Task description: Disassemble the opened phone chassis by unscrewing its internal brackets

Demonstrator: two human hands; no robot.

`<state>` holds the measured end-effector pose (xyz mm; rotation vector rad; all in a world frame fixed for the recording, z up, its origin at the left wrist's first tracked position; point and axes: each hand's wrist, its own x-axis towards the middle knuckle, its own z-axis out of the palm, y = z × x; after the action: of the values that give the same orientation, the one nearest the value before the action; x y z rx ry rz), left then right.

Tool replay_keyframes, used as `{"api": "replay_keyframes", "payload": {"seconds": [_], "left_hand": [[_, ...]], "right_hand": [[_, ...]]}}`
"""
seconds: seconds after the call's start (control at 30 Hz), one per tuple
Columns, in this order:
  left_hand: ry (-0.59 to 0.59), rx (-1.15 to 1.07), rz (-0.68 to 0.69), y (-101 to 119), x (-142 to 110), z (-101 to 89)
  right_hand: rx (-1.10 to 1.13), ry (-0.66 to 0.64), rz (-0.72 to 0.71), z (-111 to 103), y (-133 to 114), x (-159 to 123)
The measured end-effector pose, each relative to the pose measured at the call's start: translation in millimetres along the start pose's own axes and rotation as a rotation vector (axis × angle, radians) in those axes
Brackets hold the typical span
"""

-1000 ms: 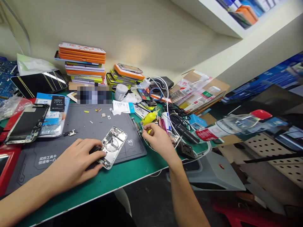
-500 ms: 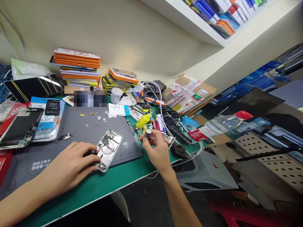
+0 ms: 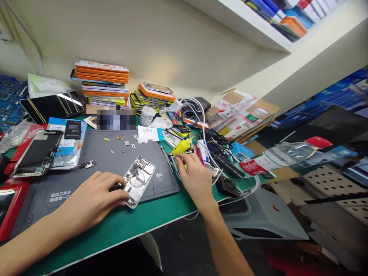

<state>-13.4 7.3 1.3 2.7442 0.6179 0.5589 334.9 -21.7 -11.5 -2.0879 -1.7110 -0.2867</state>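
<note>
- Cream wall (image 3: 143, 42), smooth and faintly glossy, behind a green worktop (image 3: 161, 211) with a pale edge strip.
- On it we note a dark grey mat (image 3: 97, 147), matte, with printed lines and characters.
- Phone housing (image 3: 140, 176): silvery rectangle with rounded corners, metal plates and a round recess inside; it sits tilted at the mat's near edge.
- Our left hand (image 3: 89, 197): grip closed on the phone housing at its lower left side; a dark item beneath the fingers is too hidden to name.
- Our right hand (image 3: 197, 178): fingers bent, tips close together beside slim tools (image 3: 165, 153) at the mat's right edge. Whether its grip holds anything, we cannot tell.
- Just beyond those fingers, a yellow bottle (image 3: 182, 146), rounded, lying tilted.
- Further right: tangled black cables (image 3: 215, 142) and a clear plastic bottle (image 3: 287, 151) with a red cap.
- Left of the mat's middle: a flat black battery (image 3: 73, 129) upon blue-and-clear packaging (image 3: 69, 155).
- Against the wall we see stacked flat cases (image 3: 105, 85), mostly orange and white.
</note>
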Motion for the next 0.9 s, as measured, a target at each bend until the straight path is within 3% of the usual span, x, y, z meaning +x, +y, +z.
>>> {"api": "replay_keyframes", "payload": {"seconds": [0.17, 0.4, 0.57, 0.9], "left_hand": [[-0.027, 0.038, 0.018, 3.7, 2.1, -5.7], [-0.004, 0.078, 0.043, 3.1, -0.9, -4.5], [0.058, 0.086, 0.022, 1.1, -1.8, -3.9], [0.051, 0.015, -0.104, 1.1, -1.5, -2.2]], "right_hand": [[-0.047, -0.128, -0.029, -3.7, -21.6, 14.0], [-0.054, -0.155, 0.047, -1.5, -32.4, 29.9], [0.154, -0.062, 0.007, -3.0, -37.2, 19.4], [0.625, 0.255, -0.295, -3.6, -64.5, -26.3]]}}
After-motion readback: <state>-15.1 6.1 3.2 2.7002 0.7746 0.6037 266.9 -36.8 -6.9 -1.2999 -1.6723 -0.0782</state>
